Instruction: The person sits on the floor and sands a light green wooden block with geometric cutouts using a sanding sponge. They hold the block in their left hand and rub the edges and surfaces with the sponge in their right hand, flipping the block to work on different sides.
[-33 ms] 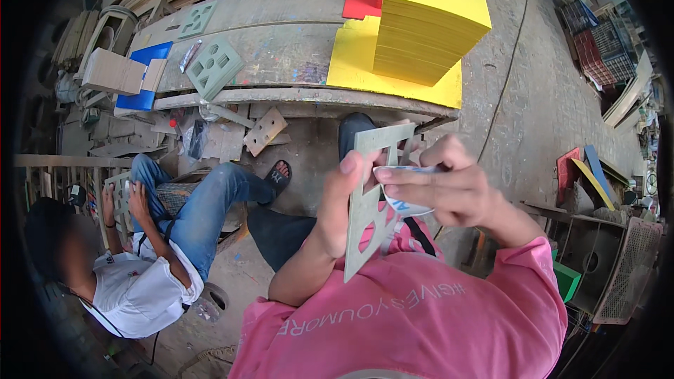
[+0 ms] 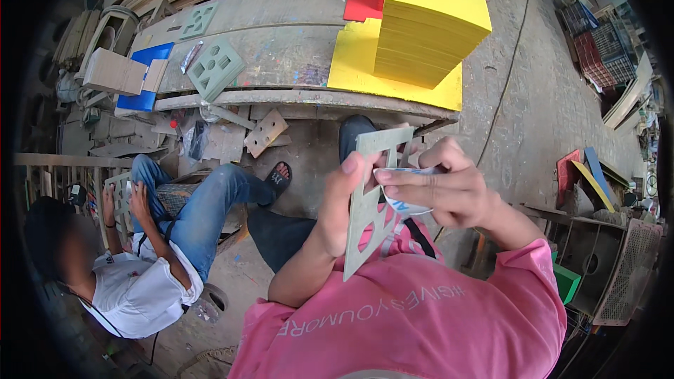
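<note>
My left hand [image 2: 337, 207] is closed on a thin grey-green board [image 2: 357, 235] with cut-out openings, its thumb lying against the near face. The board stands on edge in front of my pink shirt, seen at a slant. My right hand [image 2: 453, 186] pinches a folded white paper with blue print [image 2: 408, 208], its fingers stretched forward along it. That paper reaches into one of the openings and appears to touch its edge. Some of my left fingers are hidden behind the board.
A long worktable [image 2: 281, 49] carries a yellow stack [image 2: 428, 35], red pieces [image 2: 363, 0], another cut-out board [image 2: 214, 69] and a wooden block [image 2: 112, 70] on blue sheets. At left, a seated person in a white shirt [image 2: 144, 288] holds a similar board. Crates [image 2: 604, 49] stand at far right.
</note>
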{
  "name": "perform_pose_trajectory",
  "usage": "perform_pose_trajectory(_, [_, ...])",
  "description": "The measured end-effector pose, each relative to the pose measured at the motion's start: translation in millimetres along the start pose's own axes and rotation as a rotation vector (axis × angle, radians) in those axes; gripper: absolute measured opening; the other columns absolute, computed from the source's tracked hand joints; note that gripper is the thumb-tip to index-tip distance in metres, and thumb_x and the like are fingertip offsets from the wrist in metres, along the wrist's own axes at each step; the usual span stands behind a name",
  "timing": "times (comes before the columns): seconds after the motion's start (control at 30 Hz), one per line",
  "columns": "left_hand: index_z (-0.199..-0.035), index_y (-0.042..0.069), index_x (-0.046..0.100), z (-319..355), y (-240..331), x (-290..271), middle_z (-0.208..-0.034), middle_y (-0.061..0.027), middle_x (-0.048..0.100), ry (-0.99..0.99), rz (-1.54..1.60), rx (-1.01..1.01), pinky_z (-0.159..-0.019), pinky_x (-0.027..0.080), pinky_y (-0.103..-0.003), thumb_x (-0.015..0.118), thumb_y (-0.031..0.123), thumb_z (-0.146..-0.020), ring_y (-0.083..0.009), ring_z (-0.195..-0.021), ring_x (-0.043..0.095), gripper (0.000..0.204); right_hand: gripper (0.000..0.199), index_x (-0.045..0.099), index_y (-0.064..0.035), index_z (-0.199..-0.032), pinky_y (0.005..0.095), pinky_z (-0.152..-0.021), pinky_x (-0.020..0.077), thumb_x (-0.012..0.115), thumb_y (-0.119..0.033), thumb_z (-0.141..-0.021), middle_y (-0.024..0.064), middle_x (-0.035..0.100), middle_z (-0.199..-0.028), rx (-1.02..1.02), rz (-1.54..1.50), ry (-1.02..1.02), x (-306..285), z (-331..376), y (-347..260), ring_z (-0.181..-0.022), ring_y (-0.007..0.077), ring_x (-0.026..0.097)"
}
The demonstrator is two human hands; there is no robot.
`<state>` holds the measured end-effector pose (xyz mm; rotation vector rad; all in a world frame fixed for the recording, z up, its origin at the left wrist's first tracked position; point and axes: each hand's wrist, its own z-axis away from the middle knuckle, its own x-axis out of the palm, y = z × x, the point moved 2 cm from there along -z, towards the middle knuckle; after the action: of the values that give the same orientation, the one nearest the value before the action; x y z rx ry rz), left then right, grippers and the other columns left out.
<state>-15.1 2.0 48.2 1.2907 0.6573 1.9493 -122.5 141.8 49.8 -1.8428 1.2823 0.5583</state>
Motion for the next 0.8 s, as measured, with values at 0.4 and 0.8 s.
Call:
perform_pose_trajectory(0.4, [-0.121,-0.002,0.05,-2,-5,5,-0.09,-0.004,0.053,-0.01,0.459,0.008,-0.067,0.038,-0.022,0.02,0.072,-0.09,-0.01,-0.071,0.044,0.086,0.042,0.075,-0.0067,-0.1,0.031,-0.067,0.0384,0.055,-0.006,-0.063,0.0009,0.073,-0.11,-0.005,0.005,0.03,5,2,5,-0.071,0.0178,0.045])
perform_pose_trajectory(0.8, [-0.14,0.0,0.038,-6,-17,-31,-0.116,-0.0106,0.055,-0.329,0.364,-0.005,-0.089,0.046,-0.036,0.036,0.07,-0.089,-0.019,-0.102,0.055,0.087,0.037,0.072,-0.0059,-0.105,0.0317,-0.07,0.0418,0.062,-0.009,-0.069,-0.0006,0.07,-0.117,0.074,-0.085,-0.003,7,3,3,-0.074,0.0204,0.049])
